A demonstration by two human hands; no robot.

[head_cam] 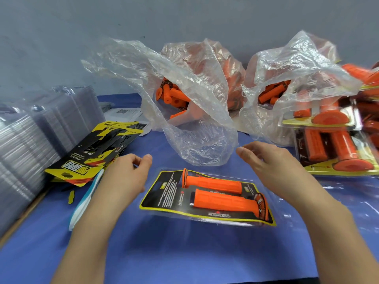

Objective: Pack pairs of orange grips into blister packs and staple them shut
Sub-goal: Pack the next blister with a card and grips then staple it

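Note:
A clear blister pack (162,214) lies on the blue table in front of me, holding a black-and-yellow card and two orange grips (213,183) side by side. My left hand (125,175) hovers just left of the pack, fingers loosely curled, holding nothing. To the pack's upper right is my right hand (272,162), raised above the table with relaxed fingers pointing left, also holding nothing. Two crumpled clear plastic bags (190,83) behind the pack hold loose orange grips (172,95).
Stacks of empty clear blister shells (30,128) stand at the left. Black-and-yellow backing cards (90,154) lie fanned beside them. Packed blisters (332,148) pile up at the right. A white-and-blue object (86,199) lies under my left forearm. A grey wall is behind.

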